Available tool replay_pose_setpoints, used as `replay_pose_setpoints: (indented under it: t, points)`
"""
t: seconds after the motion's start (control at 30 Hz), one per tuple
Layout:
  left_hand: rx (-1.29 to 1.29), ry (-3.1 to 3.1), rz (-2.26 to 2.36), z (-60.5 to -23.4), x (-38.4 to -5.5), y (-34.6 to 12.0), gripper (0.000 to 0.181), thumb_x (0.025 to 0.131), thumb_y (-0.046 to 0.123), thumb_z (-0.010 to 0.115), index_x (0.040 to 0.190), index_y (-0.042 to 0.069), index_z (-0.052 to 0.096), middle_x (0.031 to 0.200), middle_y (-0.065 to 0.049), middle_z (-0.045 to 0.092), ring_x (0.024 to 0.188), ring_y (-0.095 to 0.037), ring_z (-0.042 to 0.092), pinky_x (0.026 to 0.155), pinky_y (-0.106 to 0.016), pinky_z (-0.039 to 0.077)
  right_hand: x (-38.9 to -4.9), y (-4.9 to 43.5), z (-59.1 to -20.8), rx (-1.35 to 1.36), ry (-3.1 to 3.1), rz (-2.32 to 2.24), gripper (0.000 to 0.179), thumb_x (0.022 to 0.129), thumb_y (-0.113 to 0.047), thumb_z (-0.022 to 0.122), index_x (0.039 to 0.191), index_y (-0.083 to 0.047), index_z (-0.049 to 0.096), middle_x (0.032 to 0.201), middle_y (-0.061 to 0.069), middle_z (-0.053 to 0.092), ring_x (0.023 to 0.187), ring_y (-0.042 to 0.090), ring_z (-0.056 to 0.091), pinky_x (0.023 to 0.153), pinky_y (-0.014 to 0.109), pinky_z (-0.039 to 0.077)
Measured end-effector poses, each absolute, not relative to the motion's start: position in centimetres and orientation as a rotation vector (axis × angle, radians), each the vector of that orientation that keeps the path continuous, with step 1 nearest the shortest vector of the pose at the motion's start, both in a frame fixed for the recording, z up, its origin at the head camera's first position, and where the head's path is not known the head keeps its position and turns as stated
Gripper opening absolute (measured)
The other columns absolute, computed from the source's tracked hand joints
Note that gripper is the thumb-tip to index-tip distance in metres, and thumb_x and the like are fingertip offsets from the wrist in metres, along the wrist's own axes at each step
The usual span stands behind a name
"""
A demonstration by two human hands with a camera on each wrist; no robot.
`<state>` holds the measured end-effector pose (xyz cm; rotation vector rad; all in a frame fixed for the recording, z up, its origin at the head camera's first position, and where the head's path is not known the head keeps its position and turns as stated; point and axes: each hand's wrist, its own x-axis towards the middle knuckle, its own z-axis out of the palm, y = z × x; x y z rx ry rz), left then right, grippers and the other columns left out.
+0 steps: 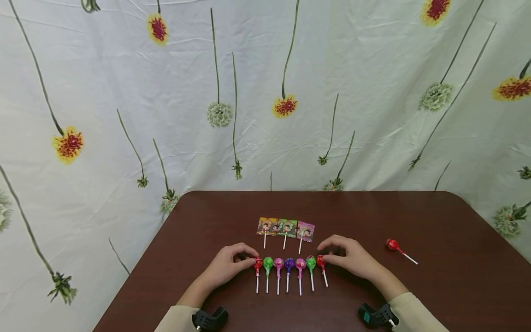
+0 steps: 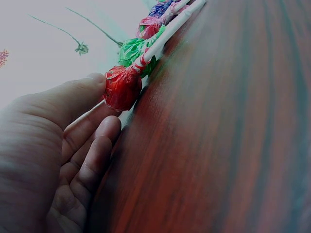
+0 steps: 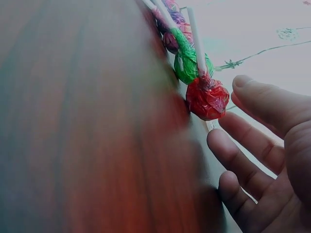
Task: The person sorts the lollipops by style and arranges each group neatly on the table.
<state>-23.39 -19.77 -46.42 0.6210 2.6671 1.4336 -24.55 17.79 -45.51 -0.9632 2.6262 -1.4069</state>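
Several wrapped lollipops lie side by side in a row, sticks toward me. At the row's left end, my left hand (image 1: 226, 265) pinches the head of a red lollipop (image 2: 122, 88), thumb against its side and index finger partly hidden behind it. A green lollipop (image 1: 268, 263) lies beside it. My right hand (image 1: 350, 256) is at the right-end red lollipop (image 3: 208, 99). In the right wrist view a small gap shows between thumb and candy, and the fingers are loosely bent around its far side. Next to it lies another green lollipop (image 1: 311, 263).
Behind the row lie three flat candy packets, orange (image 1: 265, 226), green (image 1: 287, 227) and purple (image 1: 306, 229), each with a white stick. One more red lollipop (image 1: 392, 244) lies apart on the right. The brown table (image 1: 232, 205) meets a flowered cloth (image 1: 257, 152).
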Motion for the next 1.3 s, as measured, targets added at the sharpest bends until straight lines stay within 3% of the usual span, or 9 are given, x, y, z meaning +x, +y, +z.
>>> replay_pose_setpoints:
  t: [0.43, 0.8, 1.3]
  points:
    - [0.621, 2.700, 1.375, -46.6, -23.7, -19.9, 0.010, 0.093, 0.029, 0.071, 0.102, 0.026, 0.074, 0.100, 0.006, 0.070, 0.085, -0.004, 0.062, 0.072, -0.022, 0.051, -24.4, 18.4, -43.9, -0.891, 2.741, -1.360, 0.019, 0.092, -0.023, 0.073, 0.109, -0.014, 0.071, 0.109, 0.003, 0.070, 0.085, 0.003, 0.059, 0.073, 0.026, 0.051]
    - [0.617, 2.686, 1.403, -46.4, -23.4, -20.0, 0.011, 0.092, 0.028, 0.072, 0.102, 0.023, 0.074, 0.099, 0.003, 0.071, 0.083, -0.004, 0.061, 0.072, -0.022, 0.051, -24.2, 19.0, -42.1, -0.820, 2.811, -1.413, 0.017, 0.090, -0.021, 0.075, 0.106, -0.015, 0.072, 0.106, 0.001, 0.070, 0.086, 0.003, 0.058, 0.075, 0.026, 0.051]
    - [0.615, 2.663, 1.426, -46.3, -23.4, -19.8, 0.012, 0.093, 0.026, 0.072, 0.103, 0.022, 0.074, 0.101, 0.002, 0.071, 0.084, -0.004, 0.061, 0.071, -0.021, 0.051, -24.3, 23.2, -39.8, -0.670, 2.953, -1.269, 0.020, 0.092, -0.022, 0.073, 0.112, -0.022, 0.070, 0.112, 0.003, 0.068, 0.089, 0.002, 0.060, 0.078, 0.026, 0.053]
